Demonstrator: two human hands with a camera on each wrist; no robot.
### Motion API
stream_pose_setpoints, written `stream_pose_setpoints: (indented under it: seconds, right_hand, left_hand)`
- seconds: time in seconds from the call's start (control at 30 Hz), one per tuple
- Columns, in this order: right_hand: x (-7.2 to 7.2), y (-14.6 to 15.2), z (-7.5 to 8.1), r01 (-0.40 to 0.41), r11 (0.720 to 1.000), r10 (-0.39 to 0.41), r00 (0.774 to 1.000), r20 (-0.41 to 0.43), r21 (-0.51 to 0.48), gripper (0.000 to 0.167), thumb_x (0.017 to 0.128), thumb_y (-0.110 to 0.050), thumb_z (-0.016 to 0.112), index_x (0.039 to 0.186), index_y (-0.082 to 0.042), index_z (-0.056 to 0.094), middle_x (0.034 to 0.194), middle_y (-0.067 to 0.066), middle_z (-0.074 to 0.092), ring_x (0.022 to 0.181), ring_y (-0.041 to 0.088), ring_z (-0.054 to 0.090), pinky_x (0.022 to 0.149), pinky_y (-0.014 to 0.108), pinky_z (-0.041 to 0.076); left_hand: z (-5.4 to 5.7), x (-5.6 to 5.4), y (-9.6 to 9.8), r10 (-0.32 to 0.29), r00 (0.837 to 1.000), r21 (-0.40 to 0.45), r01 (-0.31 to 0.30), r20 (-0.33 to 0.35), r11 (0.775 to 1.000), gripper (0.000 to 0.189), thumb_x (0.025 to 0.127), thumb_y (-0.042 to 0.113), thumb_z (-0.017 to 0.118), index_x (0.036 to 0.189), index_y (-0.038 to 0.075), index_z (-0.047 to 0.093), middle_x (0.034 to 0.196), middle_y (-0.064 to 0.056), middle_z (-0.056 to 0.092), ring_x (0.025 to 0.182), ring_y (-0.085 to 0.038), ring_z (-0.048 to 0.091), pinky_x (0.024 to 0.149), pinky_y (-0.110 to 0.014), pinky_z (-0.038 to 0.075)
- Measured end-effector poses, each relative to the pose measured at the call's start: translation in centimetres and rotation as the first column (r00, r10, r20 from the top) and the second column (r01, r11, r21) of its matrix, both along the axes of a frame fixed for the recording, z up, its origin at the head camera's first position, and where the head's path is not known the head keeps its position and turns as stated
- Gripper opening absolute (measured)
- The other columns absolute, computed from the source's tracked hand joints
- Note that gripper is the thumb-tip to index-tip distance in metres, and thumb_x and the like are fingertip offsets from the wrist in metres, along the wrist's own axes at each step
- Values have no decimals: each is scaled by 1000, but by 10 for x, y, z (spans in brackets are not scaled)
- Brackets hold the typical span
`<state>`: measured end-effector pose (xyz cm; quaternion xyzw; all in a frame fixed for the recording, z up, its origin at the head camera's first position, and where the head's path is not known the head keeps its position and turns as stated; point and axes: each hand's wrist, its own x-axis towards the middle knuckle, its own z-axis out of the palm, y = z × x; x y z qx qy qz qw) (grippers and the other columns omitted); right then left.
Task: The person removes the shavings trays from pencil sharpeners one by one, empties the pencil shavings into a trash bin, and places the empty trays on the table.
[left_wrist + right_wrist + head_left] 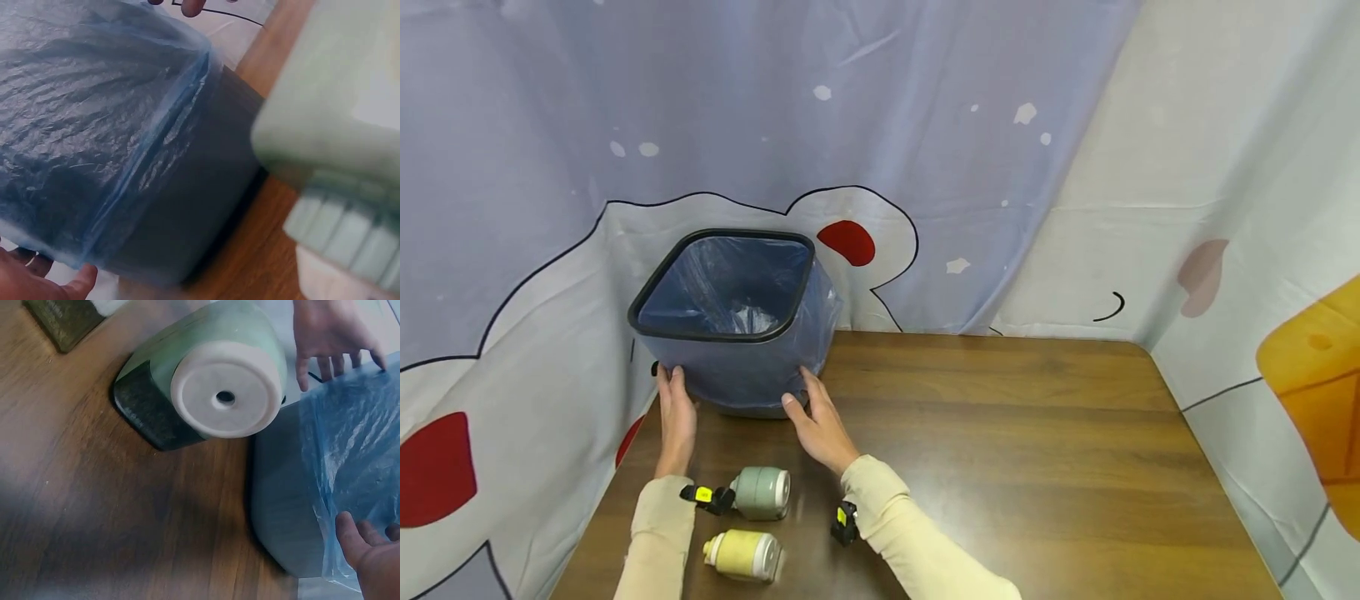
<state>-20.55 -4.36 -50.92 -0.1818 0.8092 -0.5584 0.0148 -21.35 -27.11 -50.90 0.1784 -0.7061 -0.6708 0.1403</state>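
A dark-rimmed bin point(737, 371) lined with a thin blue plastic bag point(81, 112) stands at the table's back left corner. My left hand point(677, 423) is at its left side, fingers extended along the wall. At the front right corner, my right hand point(826, 429) touches the bag, thumb and fingers spread and fairly straight. The bag hangs over the outside of the bin, leaving the grey lower wall point(278, 487) bare. Between my forearms a green bottle point(762, 493) lies on its side, with a yellow bottle point(743, 555) lying nearer to me.
A brown wooden table point(1015, 450) extends to the right of the bin. Behind it hangs a printed cloth point(940, 167), close to the bin's back and left. Each wrist carries a small black camera on a strap.
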Motion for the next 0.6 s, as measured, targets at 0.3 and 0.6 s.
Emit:
stream_pose_setpoints:
  seconds: [0.3, 0.6]
  right_hand:
    - [-7, -1, 3, 19, 999, -18, 999, 51, -32, 61, 95, -47, 36, 147, -18, 21, 148, 5, 26, 130, 23, 35, 104, 40, 29]
    - [-16, -3, 10, 47, 993, -30, 988, 151, -105, 57, 97, -47, 30, 146, -17, 25, 149, 3, 26, 135, 19, 25, 108, 37, 22]
  left_hand:
    - [-4, -4, -1, -26, 999, 38, 27, -28, 999, 60, 96, 51, 10, 148, 24, -2, 154, 3, -5, 139, -16, 0, 106, -55, 17]
    - [-1, -6, -6, -29, 999, -2, 29, -21, 1000, 59, 96, 51, 9, 147, 24, -2, 153, 6, -5, 138, -10, -3, 111, -41, 6]
